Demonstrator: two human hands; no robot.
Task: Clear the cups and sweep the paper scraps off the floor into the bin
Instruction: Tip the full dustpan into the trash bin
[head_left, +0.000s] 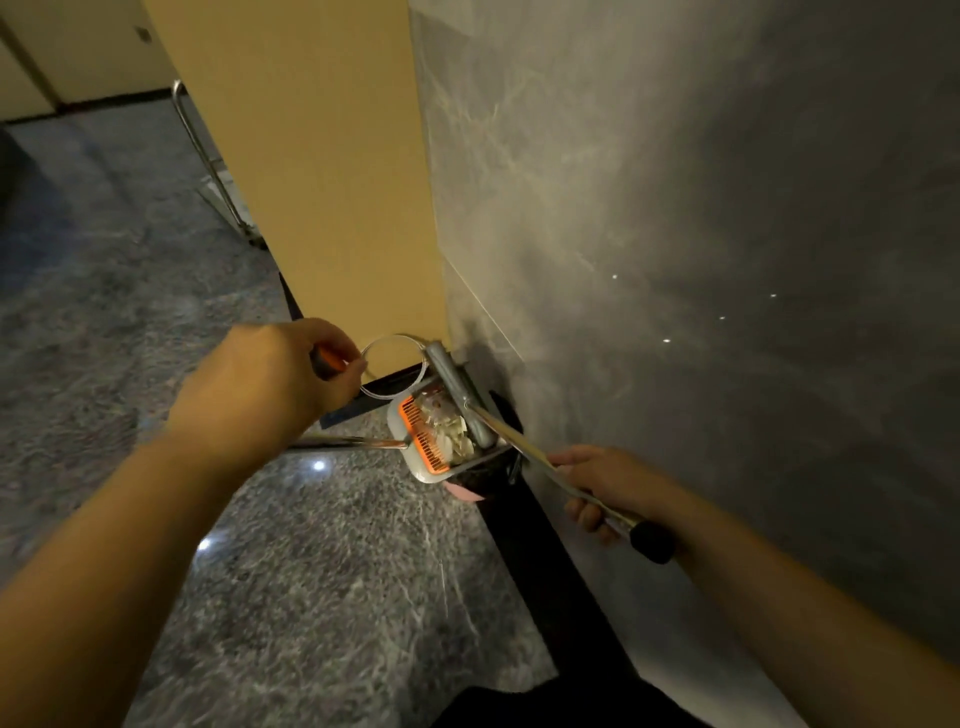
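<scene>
My left hand (270, 384) grips an orange and black handle end (326, 361). A clear round cup rim (395, 366) shows right by its fingers; whether they hold it I cannot tell. A white dustpan (415, 457) with an orange comb (423, 439) hangs tilted by the wall corner, holding white paper scraps (454, 436). Its metal rod (348, 443) runs left under my wrist. My right hand (597, 488) grips the broom's metal handle (524, 447) near its black end. The grey broom head (457, 389) lies against the scraps. A dark bin (488, 470) sits mostly hidden beneath the dustpan.
A grey marble wall (701, 260) stands close on the right, with a black skirting strip (545, 561) at its foot. A tan panel (322, 171) rises just behind the dustpan. A metal tube frame (208, 166) stands at the back left on the glossy stone floor (311, 597).
</scene>
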